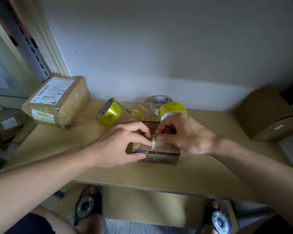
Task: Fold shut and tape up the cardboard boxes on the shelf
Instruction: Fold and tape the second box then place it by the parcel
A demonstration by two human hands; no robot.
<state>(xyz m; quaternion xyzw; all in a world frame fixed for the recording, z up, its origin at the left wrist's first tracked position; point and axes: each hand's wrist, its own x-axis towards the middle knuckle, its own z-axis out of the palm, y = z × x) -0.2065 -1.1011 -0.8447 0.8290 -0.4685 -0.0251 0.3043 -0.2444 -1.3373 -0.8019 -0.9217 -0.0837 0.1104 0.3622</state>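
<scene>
At the far left of the wooden shelf (61, 154) a closed cardboard parcel (57, 100) with white shipping labels lies at an angle near the wall. To its right a yellow tape roll (109, 112) stands on edge, with yellow-handled scissors (134, 113) just beside it, their blades running up against the roll. Nearer the front edge, at the middle of the shelf, sits the small cardboard box (157, 154), its top flaps folded down. The left hand (120, 146) grips the box's left end, fingers curled over the top and the thumb against the front face. A loose end of clear tape (155, 141) stands up from the box top between the two hands, and the right hand (184, 132) pinches it between thumb and fingertips, directly above the box. Behind that hand a second yellow tape roll (172, 109) leans against a white tape roll (159, 103). At the far right stands a larger brown box (269, 117), blurred at the picture's edge.
</scene>
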